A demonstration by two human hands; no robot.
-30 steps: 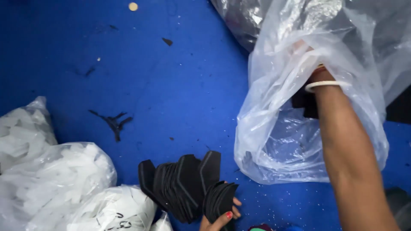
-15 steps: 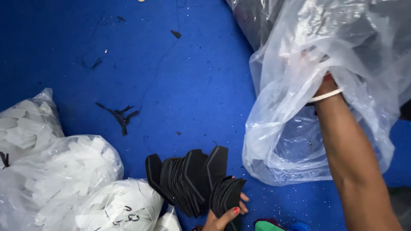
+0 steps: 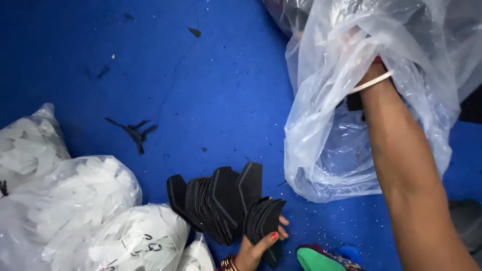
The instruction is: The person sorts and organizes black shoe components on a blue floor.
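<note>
My left hand is at the bottom edge, gripping a fanned stack of black flat cut pieces that rests on the blue surface. My right arm reaches up into a large clear plastic bag at the right. My right hand is inside the bag beyond a white wristband. The crinkled plastic veils its fingers, so its grip is unclear. A dark piece shows inside the bag just beside the wrist.
Three clear bags of white cut pieces lie at the lower left, touching the black stack. Black scraps are scattered on the blue surface. A green and purple object sits at the bottom edge.
My right hand has pushed further up inside the clear bag, and the bag has shifted with it. The left hand keeps its hold on the black stack.
</note>
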